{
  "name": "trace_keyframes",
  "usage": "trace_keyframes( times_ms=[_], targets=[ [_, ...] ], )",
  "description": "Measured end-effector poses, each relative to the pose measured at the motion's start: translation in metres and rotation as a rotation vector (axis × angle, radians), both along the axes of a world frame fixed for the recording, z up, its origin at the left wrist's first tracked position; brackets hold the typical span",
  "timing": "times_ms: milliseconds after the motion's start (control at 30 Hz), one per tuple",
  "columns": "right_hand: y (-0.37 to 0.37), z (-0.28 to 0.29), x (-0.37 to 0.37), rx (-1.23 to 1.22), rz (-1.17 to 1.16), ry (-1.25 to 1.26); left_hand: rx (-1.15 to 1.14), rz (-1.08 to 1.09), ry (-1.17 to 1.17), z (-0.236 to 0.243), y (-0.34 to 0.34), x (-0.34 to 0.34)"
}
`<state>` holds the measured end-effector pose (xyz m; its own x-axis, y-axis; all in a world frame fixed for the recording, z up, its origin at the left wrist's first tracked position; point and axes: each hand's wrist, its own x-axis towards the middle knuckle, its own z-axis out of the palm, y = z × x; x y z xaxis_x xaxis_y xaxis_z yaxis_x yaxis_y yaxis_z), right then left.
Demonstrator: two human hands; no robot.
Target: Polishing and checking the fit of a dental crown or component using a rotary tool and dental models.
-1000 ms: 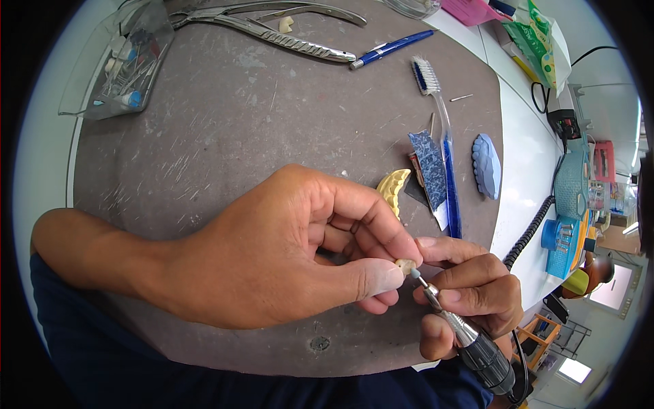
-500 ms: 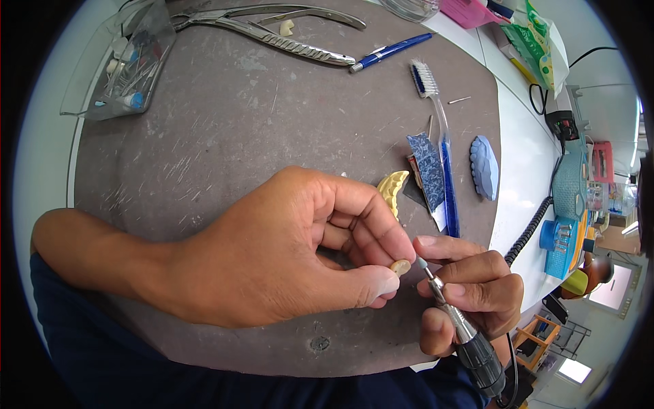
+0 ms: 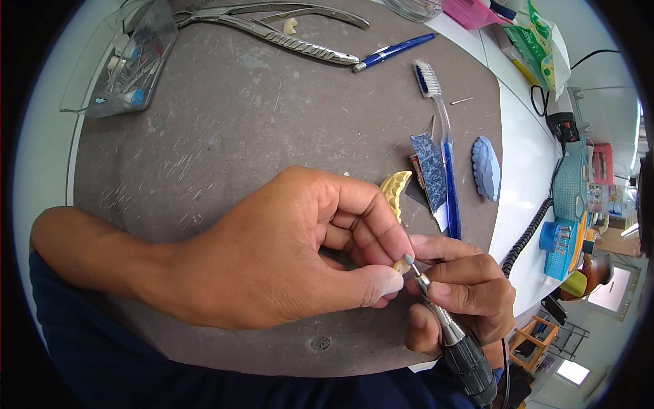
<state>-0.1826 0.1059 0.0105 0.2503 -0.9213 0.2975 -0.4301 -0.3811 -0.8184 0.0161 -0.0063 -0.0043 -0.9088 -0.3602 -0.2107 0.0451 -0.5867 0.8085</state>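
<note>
Between the thumb and fingertips of my left hand (image 3: 279, 252) is a small cream dental crown (image 3: 401, 266), partly covered by the fingers. My right hand (image 3: 470, 279) grips a dental handpiece (image 3: 451, 328) with a silver front and black body. Its small grey-blue grinding tip (image 3: 409, 260) is at the crown and seems to touch it. Just beyond my fingers lies a yellow dental model (image 3: 395, 191). A piece of blue abrasive paper (image 3: 428, 167) and a blue toothbrush (image 3: 446, 157) are to the right of that model.
A blue dental model (image 3: 486, 169) rests near the mat's right edge. Metal pliers (image 3: 286, 42), a second small crown (image 3: 290, 26) and a blue pen (image 3: 395, 52) lie at the far side. A clear tray (image 3: 146, 75) of small tools stands far left. A coiled black cord (image 3: 528, 235) runs along the right.
My right hand has shifted slightly left, bringing the handpiece's tip from the crown's right side over onto it. My left hand has barely moved.
</note>
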Motion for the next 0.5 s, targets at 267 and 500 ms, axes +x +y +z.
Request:
trace_keyframes(
  times_ms=[267,500],
  targets=[
    [0.0004,-0.0029,0.0059,-0.011,-0.063,-0.129,-0.007,0.001,-0.001,0.0004,0.0006,-0.0003],
    [0.0013,-0.0027,0.0040,0.024,-0.054,-0.140,0.023,0.001,-0.054,0.0033,0.0012,0.0011]
  ],
)
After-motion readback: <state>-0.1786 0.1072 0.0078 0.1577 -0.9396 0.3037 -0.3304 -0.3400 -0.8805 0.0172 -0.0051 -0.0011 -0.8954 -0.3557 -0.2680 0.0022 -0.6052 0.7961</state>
